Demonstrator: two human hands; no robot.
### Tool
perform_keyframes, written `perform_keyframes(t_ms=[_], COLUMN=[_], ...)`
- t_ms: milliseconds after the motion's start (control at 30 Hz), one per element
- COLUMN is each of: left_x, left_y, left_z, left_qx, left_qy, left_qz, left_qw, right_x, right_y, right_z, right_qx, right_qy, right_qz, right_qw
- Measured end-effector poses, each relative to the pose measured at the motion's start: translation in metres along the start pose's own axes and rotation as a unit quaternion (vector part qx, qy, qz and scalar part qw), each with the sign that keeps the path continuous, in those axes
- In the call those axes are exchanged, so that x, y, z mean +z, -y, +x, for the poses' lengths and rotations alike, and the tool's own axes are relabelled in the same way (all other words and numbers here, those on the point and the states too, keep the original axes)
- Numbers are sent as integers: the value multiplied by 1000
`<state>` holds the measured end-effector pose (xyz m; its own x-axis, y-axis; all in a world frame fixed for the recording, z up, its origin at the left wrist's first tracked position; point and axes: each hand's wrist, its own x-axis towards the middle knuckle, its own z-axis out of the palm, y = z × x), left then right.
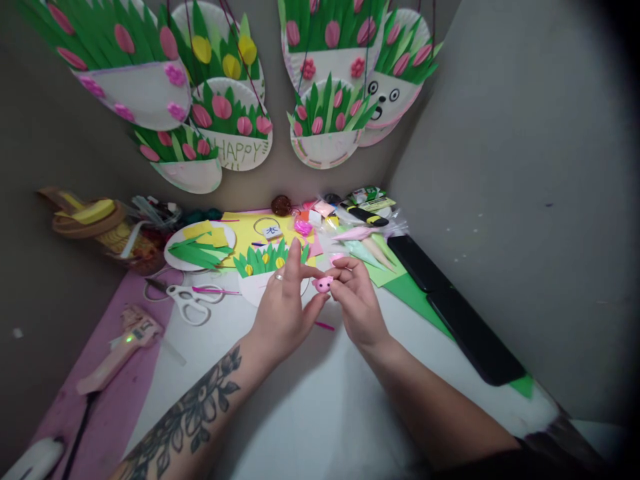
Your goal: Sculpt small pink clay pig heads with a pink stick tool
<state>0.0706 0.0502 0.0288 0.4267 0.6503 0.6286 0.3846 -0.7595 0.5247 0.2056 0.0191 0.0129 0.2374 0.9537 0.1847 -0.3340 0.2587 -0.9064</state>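
Note:
Between both hands, over the middle of the table, is a small pink animal head with dark eyes [324, 286], which looks like modelling clay. My left hand [280, 313] pinches its left side with thumb and a finger, while the index finger points up. On the other side my right hand [361, 308] grips it with thumb and fingertips. Just behind my left hand lies a paper-plate basket [250, 285] with green paper grass and yellow flowers, partly hidden by that hand. A thin magenta stick [325, 326] rests on the table below the hands.
White scissors [191, 305] and a pink glue gun [117, 353] lie at the left. A plate with paper scraps [173, 250] sits behind them. Pastel cone-shaped bags [370, 250] and two black flat devices [475, 340] are at the right. Decorated paper plates [135, 93] hang above.

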Motion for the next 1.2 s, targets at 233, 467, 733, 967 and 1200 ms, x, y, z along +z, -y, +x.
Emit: perform_keyframes(t_ms=[233,467,733,967,1200], left_x=[1,1,2,3,3], left_y=[4,3,4,5,6], left_z=[-1,1,1,1,0], left_qx=[10,21,45,71,72], left_qy=[12,12,1,-2,1], left_qz=[-9,-19,18,71,69], left_qw=[1000,1000,999,995,995], right_x=[2,2,0,3,3], right_y=[0,1,-1,0,1], right_z=[0,0,-1,0,-1], right_qx=[21,25,28,44,47], right_qy=[-26,-17,16,6,2], right_qz=[1,15,12,-26,-30], right_qw=[999,999,999,999,998])
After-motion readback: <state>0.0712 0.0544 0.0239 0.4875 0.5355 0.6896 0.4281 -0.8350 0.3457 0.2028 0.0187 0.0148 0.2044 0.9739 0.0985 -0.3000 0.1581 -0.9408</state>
